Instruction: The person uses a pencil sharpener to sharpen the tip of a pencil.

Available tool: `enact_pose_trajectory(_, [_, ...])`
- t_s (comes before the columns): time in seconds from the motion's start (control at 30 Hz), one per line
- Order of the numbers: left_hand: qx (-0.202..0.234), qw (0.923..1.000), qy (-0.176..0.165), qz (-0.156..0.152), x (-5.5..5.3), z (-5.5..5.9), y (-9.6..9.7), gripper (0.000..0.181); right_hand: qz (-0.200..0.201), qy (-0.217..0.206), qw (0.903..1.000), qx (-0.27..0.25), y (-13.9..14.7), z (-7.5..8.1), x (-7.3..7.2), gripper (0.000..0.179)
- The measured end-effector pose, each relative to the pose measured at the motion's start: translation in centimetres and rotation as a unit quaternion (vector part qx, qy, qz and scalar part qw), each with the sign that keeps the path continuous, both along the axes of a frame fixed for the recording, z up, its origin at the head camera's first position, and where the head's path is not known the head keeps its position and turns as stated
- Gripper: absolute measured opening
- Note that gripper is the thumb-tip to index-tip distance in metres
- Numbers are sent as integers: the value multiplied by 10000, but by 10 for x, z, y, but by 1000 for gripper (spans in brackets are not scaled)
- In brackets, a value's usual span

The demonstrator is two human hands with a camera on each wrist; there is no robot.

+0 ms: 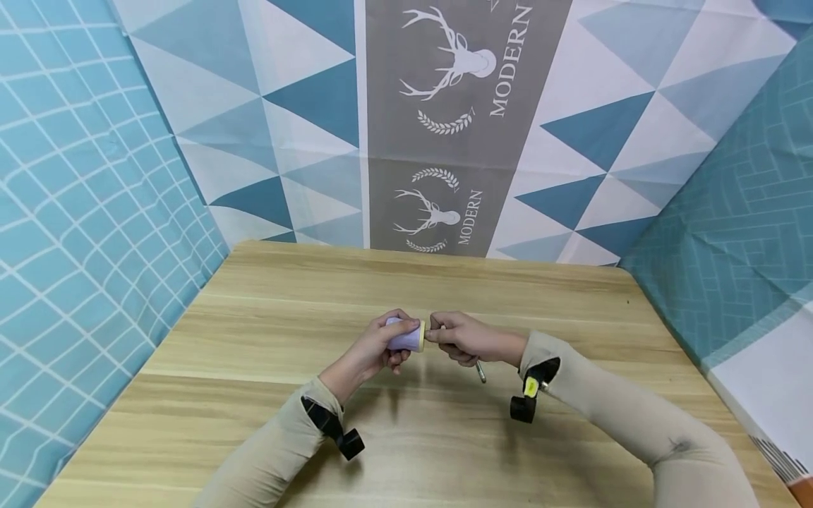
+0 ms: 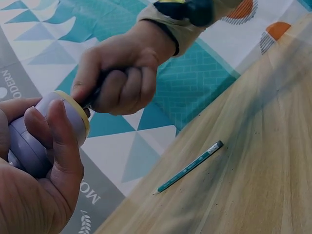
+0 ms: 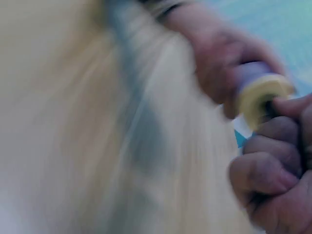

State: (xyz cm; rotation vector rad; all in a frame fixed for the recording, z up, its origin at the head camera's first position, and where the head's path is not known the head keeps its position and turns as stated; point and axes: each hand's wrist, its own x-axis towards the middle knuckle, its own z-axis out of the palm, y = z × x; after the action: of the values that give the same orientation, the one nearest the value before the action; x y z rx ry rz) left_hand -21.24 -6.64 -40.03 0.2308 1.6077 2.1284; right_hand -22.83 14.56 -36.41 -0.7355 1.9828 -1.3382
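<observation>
My left hand (image 1: 376, 344) grips a rounded lilac pencil sharpener (image 1: 403, 341) with a pale yellow rim, its thumb along the top. From the right, my right hand (image 1: 465, 337) meets the yellow end, fingers curled round a dark, thin rod (image 2: 91, 100) that reaches the middle of that face. Most of the rod is hidden inside the fist, and I cannot tell its kind. In the right wrist view the yellow face (image 3: 256, 92) shows a dark opening by the right thumb. Below the right hand, a green pencil (image 2: 190, 166) lies on the table.
The wood-grain table (image 1: 286, 303) spreads under both forearms. Patterned cloth (image 1: 305, 127) hangs behind it, with blue gridded cloth (image 1: 82, 183) at the left and teal cloth (image 1: 749, 204) at the right. Black wrist cameras hang from both sleeves. The right wrist view is blurred.
</observation>
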Motion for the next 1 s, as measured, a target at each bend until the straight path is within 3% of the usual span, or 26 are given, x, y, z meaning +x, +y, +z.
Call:
enact_pose_trajectory(0.07, [-2,10000,31,-13,0,-1,0,12,-176,-1296,9911,-249,1,0,-2,19])
enact_pose_trajectory(0.13, [4,10000,64,-38,0,-1,1,10,-283,-2023,9782,-383,2,-1,-3,18])
enact_pose_trajectory(0.2, [-13,9999,93,-36,0,-2,0,9,-285,-2351,9706,-436,3,-2,-3,18])
enact_pose_trajectory(0.3, [-31,9999,125,27,0,-4,-1,9,-314,-2370,9696,-522,1,-3,-2,17])
enact_pose_trajectory(0.4, [-11,9998,149,101,-1,-5,-3,10,-408,-1953,9784,-535,-2,-3,-2,17])
enact_pose_trajectory(0.47, [16,9998,171,111,0,-5,-3,10,-540,-1364,9876,-559,-2,-4,0,18])
enact_pose_trajectory(0.53, [27,9998,177,119,0,-4,-4,9,-640,-320,9961,-508,-2,-5,3,17])
enact_pose_trajectory(0.57, [31,9998,176,119,1,-4,-4,8,-660,391,9960,-463,-2,-5,5,15])
enact_pose_trajectory(0.6, [29,9998,185,120,1,-4,-5,8,-644,1195,9899,-412,-1,-7,6,13])
enact_pose_trajectory(0.63, [25,9997,194,121,1,-3,-5,8,-607,2077,9757,-347,-1,-8,8,11])
enact_pose_trajectory(0.67, [18,9997,200,125,1,-2,-6,7,-580,2980,9524,-272,0,-9,9,7])
enact_pose_trajectory(0.73, [14,9997,220,123,1,0,-7,7,-521,4589,8868,-188,0,-10,12,6])
enact_pose_trajectory(0.77, [12,9996,244,127,2,2,-7,8,-469,5173,8543,-203,0,-11,13,7])
enact_pose_trajectory(0.83, [31,9995,284,110,2,5,-8,9,-413,6120,7895,-193,-1,-12,13,6])
enact_pose_trajectory(0.87, [46,9995,301,96,2,6,-8,9,-407,6466,7616,-164,-1,-13,13,8])
enact_pose_trajectory(1.0, [85,9993,357,-4,2,11,-7,11,-456,7450,6655,-23,-2,-19,9,27])
